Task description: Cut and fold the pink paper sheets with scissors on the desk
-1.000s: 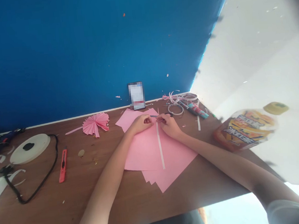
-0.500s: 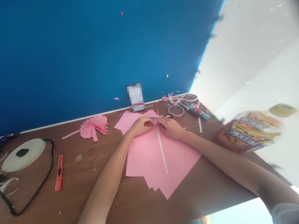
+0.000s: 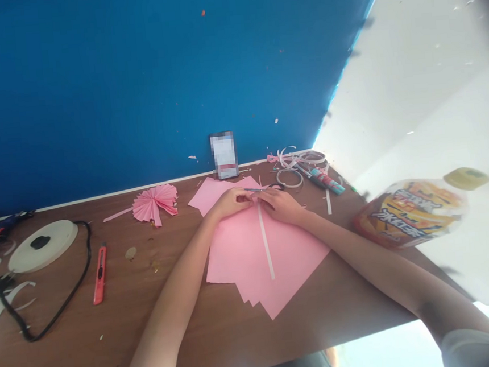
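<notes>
Two grips, left hand, right hand, pinching white strip far end; long axis runs near-far

- Light: bright daylight, strongest right of the fingers; white wall there washed out.
- Shadows: faint, soft-edged near the fingers.
- Edges: wide-angle bending; dark corners far right.
- Blur: bottle right of fingers smeared.

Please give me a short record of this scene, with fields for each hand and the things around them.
Left hand: on the pink sheets, fingers at the top end of the white strip; grip unclear
Right hand: at the same strip end
Left of sheets: pink paper fan, red utility knife
Right: labelled bottle, yellow cap
Surface: brown table
</notes>
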`<state>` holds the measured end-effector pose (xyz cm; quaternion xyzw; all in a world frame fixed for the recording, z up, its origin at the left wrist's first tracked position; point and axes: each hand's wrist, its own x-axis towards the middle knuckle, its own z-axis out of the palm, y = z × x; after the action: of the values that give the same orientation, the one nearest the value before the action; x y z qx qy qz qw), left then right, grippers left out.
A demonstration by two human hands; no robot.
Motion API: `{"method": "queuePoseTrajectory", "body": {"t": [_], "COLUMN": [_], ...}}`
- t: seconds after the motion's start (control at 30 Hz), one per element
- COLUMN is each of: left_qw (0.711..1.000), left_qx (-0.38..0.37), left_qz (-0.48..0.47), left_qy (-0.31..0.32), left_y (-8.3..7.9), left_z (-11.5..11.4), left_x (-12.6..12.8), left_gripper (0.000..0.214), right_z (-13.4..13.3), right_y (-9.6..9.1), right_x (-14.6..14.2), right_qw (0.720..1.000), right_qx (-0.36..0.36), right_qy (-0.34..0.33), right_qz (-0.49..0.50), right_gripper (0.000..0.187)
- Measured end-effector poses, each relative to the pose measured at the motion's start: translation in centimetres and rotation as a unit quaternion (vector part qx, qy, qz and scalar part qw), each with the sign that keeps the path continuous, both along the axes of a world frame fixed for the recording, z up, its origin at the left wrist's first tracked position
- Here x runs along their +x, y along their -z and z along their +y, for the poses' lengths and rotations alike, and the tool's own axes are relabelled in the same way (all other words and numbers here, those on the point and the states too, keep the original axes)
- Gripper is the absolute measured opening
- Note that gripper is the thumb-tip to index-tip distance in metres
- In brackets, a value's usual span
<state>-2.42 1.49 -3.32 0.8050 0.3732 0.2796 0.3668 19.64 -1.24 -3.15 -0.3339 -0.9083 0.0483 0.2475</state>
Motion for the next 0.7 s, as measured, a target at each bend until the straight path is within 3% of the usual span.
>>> {"method": "queuePoseTrajectory", "body": {"t": [0.7], "left_qw": [1.000], "left_qx": [-0.009], "left_qz": [0.017], "left_qy": [-0.010], "left_y": [0.64], "left_z": [0.39], "left_x": [0.15], "left_gripper": [0.024], "right_z": [0.10], "right_y": [-0.25], "right_x": [-0.26], "right_qw": [0.997], "right_qx": [0.022], "right_qy": [-0.043], "right_qz": [-0.068], "right_gripper": [0.062]}}
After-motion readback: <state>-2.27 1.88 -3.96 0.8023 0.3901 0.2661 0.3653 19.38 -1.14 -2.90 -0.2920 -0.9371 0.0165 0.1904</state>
